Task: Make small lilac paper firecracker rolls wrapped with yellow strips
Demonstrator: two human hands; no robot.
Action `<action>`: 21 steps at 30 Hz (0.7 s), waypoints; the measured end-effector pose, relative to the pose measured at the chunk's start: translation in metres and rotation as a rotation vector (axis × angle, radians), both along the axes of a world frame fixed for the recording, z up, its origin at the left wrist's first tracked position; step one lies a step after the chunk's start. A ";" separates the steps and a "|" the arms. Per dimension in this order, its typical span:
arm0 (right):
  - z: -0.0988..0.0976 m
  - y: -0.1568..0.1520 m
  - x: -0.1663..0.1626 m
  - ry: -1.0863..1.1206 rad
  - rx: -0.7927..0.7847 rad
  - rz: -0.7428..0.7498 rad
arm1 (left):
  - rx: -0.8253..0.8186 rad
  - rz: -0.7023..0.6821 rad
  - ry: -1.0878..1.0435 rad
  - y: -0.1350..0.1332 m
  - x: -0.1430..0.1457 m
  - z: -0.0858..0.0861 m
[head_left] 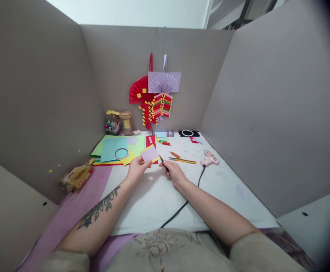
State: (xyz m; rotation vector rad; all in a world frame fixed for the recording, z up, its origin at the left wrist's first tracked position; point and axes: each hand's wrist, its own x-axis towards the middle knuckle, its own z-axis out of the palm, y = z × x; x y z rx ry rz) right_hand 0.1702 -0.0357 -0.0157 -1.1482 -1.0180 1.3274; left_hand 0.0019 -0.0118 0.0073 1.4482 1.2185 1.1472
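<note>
My left hand (138, 167) pinches a lilac paper square with yellow strips (150, 154) along two opposite edges, held up over the table. Close to the paper's lower right corner is my right hand (174, 172), its fingers wrapped round a pair of dark scissors (165, 166). The scissor blades point up and left at the paper; whether they touch it I cannot tell. Just beyond my hands lie small rolled paper tubes (164, 141) in several colours with yellow ends.
Coloured paper sheets (111, 147) lie at the left with a tape ring (121, 153) on them. To the right are pencils (183, 160), a craft knife (175, 154) and a pink glue gun (210, 158) with a black cord. Paper fans (165, 82) hang on the grey partition.
</note>
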 end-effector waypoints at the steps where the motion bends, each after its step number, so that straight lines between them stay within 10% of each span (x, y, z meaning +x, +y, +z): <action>1: 0.000 -0.001 0.000 -0.010 0.006 -0.005 | -0.001 0.000 -0.002 0.000 0.000 0.000; 8: -0.005 0.008 0.007 -0.160 0.104 -0.110 | -0.023 0.005 0.015 -0.002 0.000 0.003; 12: -0.008 0.029 0.043 -0.712 0.351 -0.264 | -0.086 -0.045 0.065 -0.002 -0.001 0.003; 16: -0.008 0.046 0.084 -1.209 0.177 -0.343 | -0.145 -0.089 0.100 -0.001 -0.001 0.001; 21: -0.008 0.049 0.083 -1.203 0.259 -0.509 | -0.171 -0.132 0.111 0.001 -0.001 -0.005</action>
